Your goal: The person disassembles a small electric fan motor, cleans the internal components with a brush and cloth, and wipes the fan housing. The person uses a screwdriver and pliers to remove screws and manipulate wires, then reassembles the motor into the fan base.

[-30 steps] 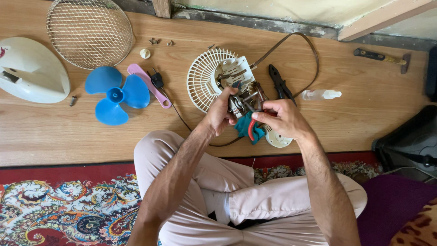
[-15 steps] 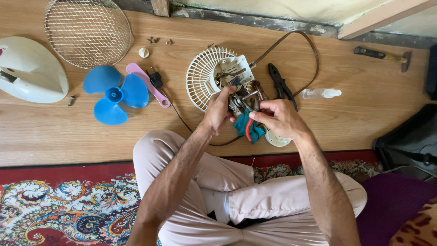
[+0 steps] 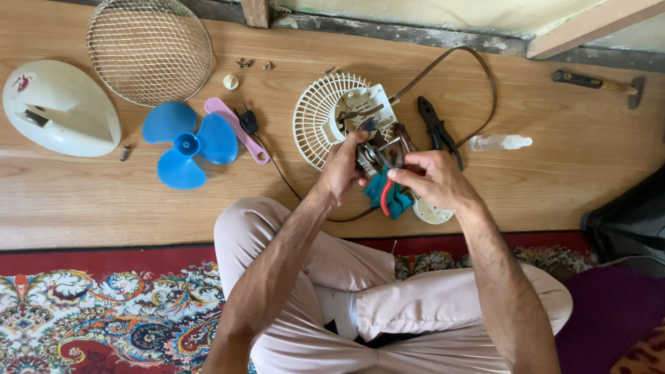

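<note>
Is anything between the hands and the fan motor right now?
Nothing visible. The left hand is already on the motor, and the right hand holds red-handled pliers at it. A teal cloth hangs just below, not between.

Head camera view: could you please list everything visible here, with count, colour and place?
wire fan guard: 1, beige, far left
fan housing: 1, white, left edge
fan blade: 1, blue, left of centre
pink tool: 1, by the blade
plastic rear grille: 1, white, centre
fan motor: 1, metal, between the hands
pliers: 1, black, right of grille
small bottle: 1, clear, right
hammer: 1, far right
left hand: on motor
right hand: holds red-handled tool
</note>
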